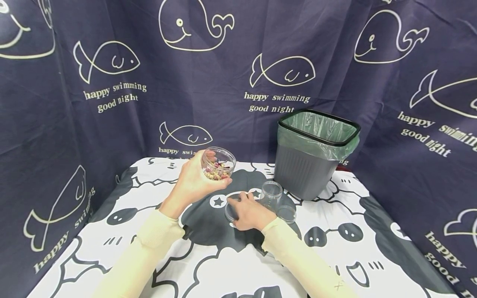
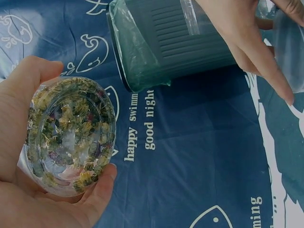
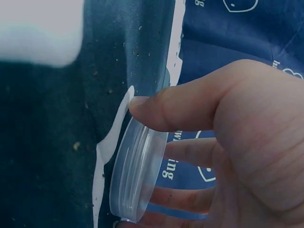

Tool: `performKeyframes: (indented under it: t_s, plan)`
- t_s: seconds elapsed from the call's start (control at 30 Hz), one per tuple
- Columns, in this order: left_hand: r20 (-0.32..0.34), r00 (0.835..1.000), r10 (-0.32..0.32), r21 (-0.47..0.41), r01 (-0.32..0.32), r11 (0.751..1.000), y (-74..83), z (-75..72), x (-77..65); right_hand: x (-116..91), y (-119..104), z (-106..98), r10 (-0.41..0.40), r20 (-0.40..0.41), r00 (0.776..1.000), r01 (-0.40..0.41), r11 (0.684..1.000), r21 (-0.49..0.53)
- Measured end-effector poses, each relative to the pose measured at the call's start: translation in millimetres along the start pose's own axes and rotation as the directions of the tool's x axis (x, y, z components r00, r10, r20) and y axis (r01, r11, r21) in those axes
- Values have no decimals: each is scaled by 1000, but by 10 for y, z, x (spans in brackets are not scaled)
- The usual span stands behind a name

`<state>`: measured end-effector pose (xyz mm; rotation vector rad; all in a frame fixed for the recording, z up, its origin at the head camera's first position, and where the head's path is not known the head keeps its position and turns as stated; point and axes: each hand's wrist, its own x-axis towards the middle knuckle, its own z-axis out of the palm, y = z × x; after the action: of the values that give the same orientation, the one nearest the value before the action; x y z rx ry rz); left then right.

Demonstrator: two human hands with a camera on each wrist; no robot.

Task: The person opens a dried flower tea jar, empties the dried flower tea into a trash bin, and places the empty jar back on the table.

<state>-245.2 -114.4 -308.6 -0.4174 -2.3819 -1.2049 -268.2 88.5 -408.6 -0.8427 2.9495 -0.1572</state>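
My left hand (image 1: 193, 182) grips a clear plastic jar (image 1: 219, 159) with dried flower buds inside, raised above the table and tilted. Seen in the left wrist view, the yellowish and dark red dried flowers (image 2: 71, 128) show through the jar's base. Low over the table, my right hand (image 1: 253, 213) has its thumb and fingers curled about the rim of a clear round lid (image 3: 137, 171). Part of that lid is hidden by the hand in the head view. Just right of this hand stands a second clear jar (image 1: 272, 190), with another clear lid (image 1: 287, 214) lying beside it.
A dark grey trash bin (image 1: 307, 165) with a green liner stands at the back right of the table. The cloth (image 1: 208, 269) has a black-and-white cartoon print, with small crumbs on it near the lid. Navy curtains (image 1: 231, 74) surround the table.
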Motion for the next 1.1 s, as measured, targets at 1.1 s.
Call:
performKeyframes:
  t_s: [1.1]
  plan:
    - [16, 1000, -13, 9, 13, 1000, -13, 63, -13, -15, -34, 4, 15, 87, 996, -12, 999, -41]
